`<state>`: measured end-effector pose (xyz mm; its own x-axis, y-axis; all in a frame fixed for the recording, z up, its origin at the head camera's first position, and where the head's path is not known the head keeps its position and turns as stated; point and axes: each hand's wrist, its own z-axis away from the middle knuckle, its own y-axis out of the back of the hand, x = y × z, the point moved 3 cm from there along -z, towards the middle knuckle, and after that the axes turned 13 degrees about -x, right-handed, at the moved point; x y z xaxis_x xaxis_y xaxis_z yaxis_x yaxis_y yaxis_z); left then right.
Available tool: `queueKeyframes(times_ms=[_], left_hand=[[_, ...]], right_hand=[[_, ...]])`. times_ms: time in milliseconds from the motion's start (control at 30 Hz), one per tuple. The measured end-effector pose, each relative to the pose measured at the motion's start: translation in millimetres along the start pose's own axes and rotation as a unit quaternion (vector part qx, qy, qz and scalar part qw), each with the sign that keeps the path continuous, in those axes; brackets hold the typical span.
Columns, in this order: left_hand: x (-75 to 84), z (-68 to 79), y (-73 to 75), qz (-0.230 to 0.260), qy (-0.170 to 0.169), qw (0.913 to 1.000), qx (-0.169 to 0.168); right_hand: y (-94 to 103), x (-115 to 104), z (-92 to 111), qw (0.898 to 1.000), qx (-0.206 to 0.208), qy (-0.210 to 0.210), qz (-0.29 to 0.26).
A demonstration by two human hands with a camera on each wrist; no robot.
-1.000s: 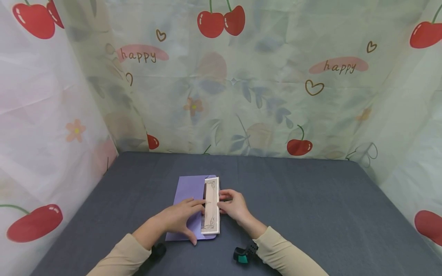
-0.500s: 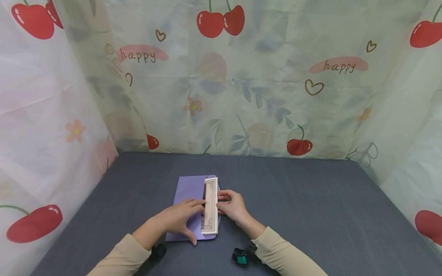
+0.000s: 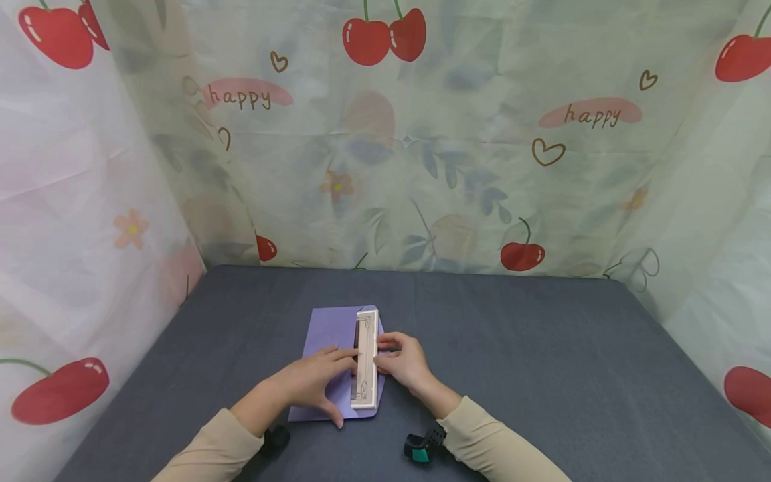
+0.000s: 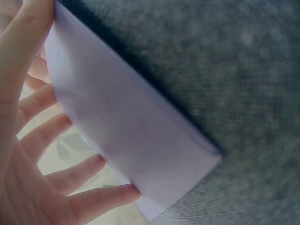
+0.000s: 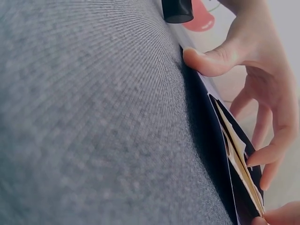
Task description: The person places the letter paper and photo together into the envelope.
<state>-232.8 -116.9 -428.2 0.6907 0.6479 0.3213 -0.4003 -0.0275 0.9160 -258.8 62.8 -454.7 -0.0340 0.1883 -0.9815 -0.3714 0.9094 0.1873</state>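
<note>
A purple envelope (image 3: pixel 330 325) lies flat on the dark cloth, its flap out to the right. Cream cards (image 3: pixel 367 375) with printed scrollwork stick out of its right-hand opening as a long strip. My left hand (image 3: pixel 310 381) rests on the envelope with fingers spread, thumb at the near edge. In the left wrist view its fingertips touch the lilac paper (image 4: pixel 122 117). My right hand (image 3: pixel 409 361) pinches the cards' right edge between thumb and fingers. In the right wrist view the layered cream edges (image 5: pixel 242 166) show inside the opening; only the right fingertips (image 5: pixel 283 215) appear there.
The table (image 3: pixel 512 361) is covered in dark grey-blue cloth. Patterned curtains (image 3: pixel 458 134) with cherries and "happy" lettering close off the back and sides. Black wrist devices (image 3: pixel 421 447) sit below both wrists, close to the tabletop.
My right hand has slid slightly left, pushing the cards deeper into the envelope. Their exposed strip is narrower, and more of the purple flap shows beside it. My left hand has stayed put.
</note>
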Motion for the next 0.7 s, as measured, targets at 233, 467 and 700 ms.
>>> queueKeyframes(times_ms=[233,467,700], left_hand=[[-0.5,-0.2,-0.3,-0.003,-0.002,1.0,0.005],[-0.6,-0.2,-0.3,-0.004,-0.004,1.0,0.004],[-0.2,0.2,0.0,-0.007,-0.007,0.9999,0.01]], right_hand=[[-1.6,-0.9,-0.4,1.0,-0.005,0.013,0.009],[-3.0,1.1,-3.9,1.0,-0.011,0.015,0.02],[-5.5,-2.4,-2.7,0.999,-0.01,0.023,0.022]])
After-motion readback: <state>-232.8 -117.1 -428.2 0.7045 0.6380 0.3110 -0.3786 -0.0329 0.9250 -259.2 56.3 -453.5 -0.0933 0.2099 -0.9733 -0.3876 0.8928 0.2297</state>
